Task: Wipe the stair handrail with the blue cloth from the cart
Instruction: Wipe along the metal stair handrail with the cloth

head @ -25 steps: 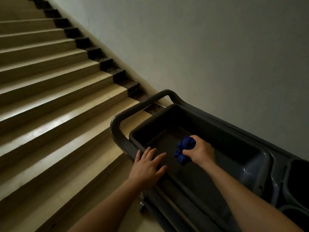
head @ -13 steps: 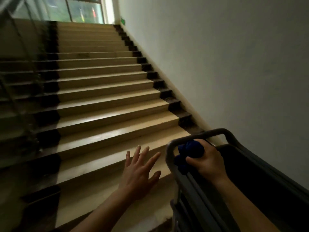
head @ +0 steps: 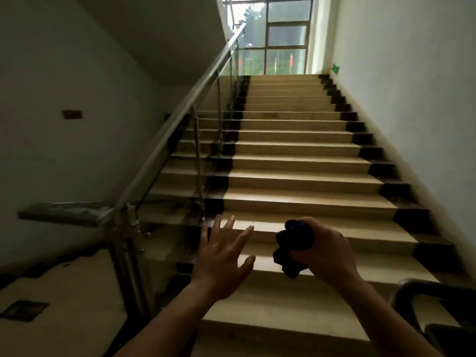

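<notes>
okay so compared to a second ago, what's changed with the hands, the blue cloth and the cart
The right hand has lifted the crumpled dark blue cloth out of the dark grey plastic cart tub and now holds it over the lower stairs. The left hand left the cart rim and hangs open in the air. The view swung left, revealing the steel stair handrail. The cloth stays balled in the right hand.

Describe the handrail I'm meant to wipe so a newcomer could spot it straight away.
Start at the tan staircase that climbs to the window. Along its left edge stand glass panels on metal posts. The handrail is the slanted silvery bar that caps them, unlike the flat grey ledge at its foot.
</notes>
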